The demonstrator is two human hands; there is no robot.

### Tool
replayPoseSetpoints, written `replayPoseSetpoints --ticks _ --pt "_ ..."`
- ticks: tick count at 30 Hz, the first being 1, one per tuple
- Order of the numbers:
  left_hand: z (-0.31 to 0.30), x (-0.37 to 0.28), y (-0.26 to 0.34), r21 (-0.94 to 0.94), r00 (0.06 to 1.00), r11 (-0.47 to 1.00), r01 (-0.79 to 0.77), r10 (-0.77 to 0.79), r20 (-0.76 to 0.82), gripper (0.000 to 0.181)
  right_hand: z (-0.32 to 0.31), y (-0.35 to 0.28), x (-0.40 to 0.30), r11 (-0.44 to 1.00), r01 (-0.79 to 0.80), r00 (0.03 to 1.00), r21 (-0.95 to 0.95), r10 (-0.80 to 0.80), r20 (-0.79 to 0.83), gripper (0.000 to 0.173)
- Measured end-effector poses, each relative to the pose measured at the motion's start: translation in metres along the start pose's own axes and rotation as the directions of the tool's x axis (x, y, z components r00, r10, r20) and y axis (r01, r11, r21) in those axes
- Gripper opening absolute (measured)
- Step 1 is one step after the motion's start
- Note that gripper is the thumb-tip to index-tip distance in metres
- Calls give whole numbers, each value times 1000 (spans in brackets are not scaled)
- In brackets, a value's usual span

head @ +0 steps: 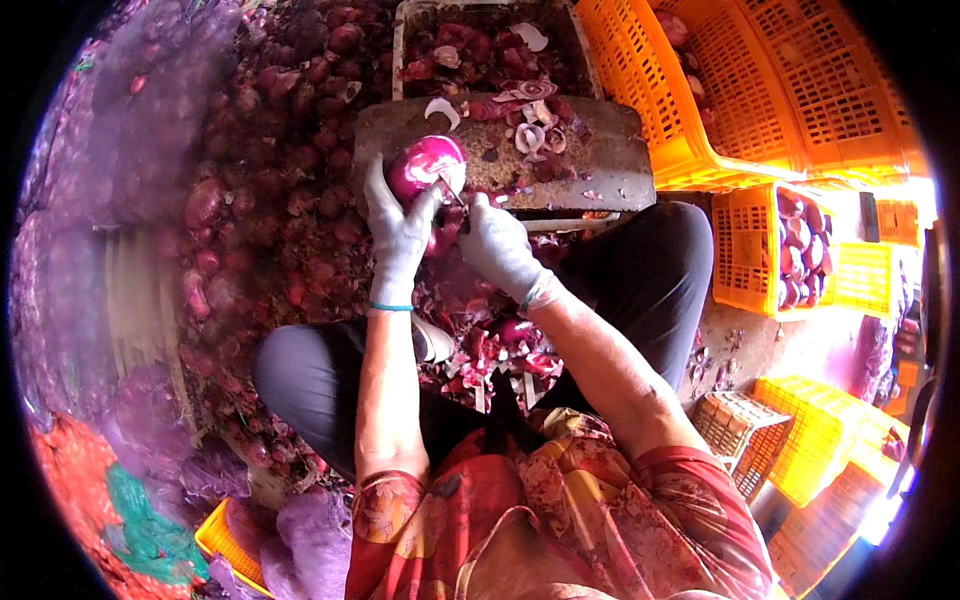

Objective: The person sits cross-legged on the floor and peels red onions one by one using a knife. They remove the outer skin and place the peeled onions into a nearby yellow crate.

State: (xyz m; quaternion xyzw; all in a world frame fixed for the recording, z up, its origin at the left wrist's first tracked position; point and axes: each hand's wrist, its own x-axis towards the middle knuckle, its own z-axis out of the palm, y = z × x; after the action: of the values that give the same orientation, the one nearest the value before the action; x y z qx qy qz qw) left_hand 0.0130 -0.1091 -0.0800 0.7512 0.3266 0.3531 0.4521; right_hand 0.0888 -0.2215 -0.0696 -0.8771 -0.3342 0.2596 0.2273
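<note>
A large red onion (426, 166), its purple surface shiny, rests in my left hand (398, 219), which wears a white knit glove. My right hand (499, 244), gloved the same way, grips a small knife. The knife's blade (454, 192) points up and left against the lower right side of the onion, beside my left thumb. Most of the knife's handle is hidden in my fist. Just beyond both hands is a worn board (480, 180) with onion slices (530, 138), skin scraps and a white curved piece (442, 114) on it.
A tray of onion trimmings (480, 64) sits behind the board. Whole onions (289, 82) and skins cover the floor at left. Orange plastic crates (645, 82) stand at right, a smaller crate (746, 247) holding onions. Purple mesh sacks (150, 97) line the far left.
</note>
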Motion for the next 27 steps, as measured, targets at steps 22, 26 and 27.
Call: replayPoseSetpoints --ticks 22,26,27 --pt "-16 48 -37 -67 991 991 115 -110 76 44 -28 22 -5 547 -386 868 742 -58 494 16" --pt "-23 41 -15 -479 920 785 392 -326 217 37 -30 34 -1 608 -294 903 737 -77 423 16" --pt "-27 40 -11 -561 873 670 485 -400 277 36 -31 36 -2 579 -310 906 754 -59 418 14"
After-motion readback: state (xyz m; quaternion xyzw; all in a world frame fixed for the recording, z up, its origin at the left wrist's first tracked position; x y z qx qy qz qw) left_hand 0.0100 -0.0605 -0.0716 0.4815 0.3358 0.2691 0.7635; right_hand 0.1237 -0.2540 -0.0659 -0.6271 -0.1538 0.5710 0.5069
